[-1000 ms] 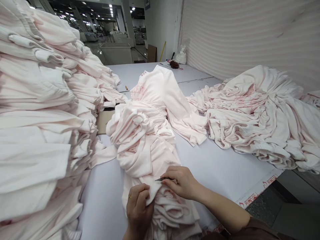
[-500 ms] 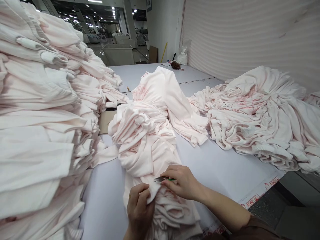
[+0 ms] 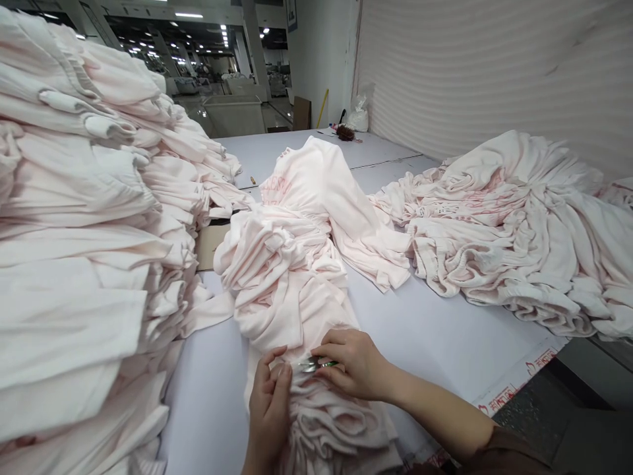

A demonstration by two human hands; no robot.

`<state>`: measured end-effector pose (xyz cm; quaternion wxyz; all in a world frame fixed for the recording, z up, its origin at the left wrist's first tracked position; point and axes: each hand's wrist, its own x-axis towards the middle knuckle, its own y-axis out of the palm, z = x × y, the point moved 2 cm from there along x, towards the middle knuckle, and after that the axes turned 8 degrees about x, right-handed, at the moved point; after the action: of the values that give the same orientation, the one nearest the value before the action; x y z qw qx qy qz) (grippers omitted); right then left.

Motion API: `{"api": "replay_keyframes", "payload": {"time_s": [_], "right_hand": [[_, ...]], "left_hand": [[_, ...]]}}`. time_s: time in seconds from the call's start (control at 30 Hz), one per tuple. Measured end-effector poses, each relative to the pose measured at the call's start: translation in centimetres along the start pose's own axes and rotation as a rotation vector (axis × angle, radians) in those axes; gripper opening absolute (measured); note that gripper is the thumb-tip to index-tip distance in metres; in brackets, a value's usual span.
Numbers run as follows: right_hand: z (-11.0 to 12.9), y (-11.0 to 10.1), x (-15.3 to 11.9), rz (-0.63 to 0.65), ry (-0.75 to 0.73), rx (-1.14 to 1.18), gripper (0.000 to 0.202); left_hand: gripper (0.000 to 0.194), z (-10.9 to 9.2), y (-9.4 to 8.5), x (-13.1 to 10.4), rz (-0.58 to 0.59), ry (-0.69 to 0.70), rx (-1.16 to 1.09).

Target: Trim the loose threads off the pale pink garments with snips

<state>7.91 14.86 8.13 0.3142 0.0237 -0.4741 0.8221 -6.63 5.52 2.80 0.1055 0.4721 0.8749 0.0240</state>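
Note:
A pale pink garment (image 3: 316, 290) lies bunched down the middle of the table, its far part spread out with red lettering. Over its near end, my right hand (image 3: 349, 363) is closed around small thread snips (image 3: 311, 363), whose metal blades point left toward my other hand. My left hand (image 3: 271, 389) is at the left side of the near folds, fingers curled and thumb raised; whether cloth is pinched between them is hidden.
A tall stack of pale pink garments (image 3: 74, 231) rises at the left. Another heap (image 3: 519, 231) lies at the right. A brown card (image 3: 211, 247) shows beside the stack. At the table's far end are a dark brush (image 3: 345, 133) and a white plastic bag (image 3: 359, 117).
My left hand has turned, its thumb and fingers lifting, and the cloth corner it held up has dropped from view. The snips have shifted slightly left and down with my right hand.

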Motion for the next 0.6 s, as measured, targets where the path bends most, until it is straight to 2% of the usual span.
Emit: {"api": "replay_keyframes", "payload": {"time_s": [0.17,0.4,0.6], "right_hand": [[-0.1,0.4,0.2,-0.004,-0.031,-0.013,0.020],[-1.0,0.0,-0.3,-0.021,-0.001,0.018,0.023],[-1.0,0.2,-0.2,-0.026,-0.027,0.012,0.018]], "left_hand": [[0.054,-0.2,0.1,0.1,0.064,-0.075,-0.036],[0.059,-0.8,0.4,0.3,0.115,-0.168,-0.060],[0.056,-1.1,0.9,0.6,0.130,-0.181,-0.040]]}}
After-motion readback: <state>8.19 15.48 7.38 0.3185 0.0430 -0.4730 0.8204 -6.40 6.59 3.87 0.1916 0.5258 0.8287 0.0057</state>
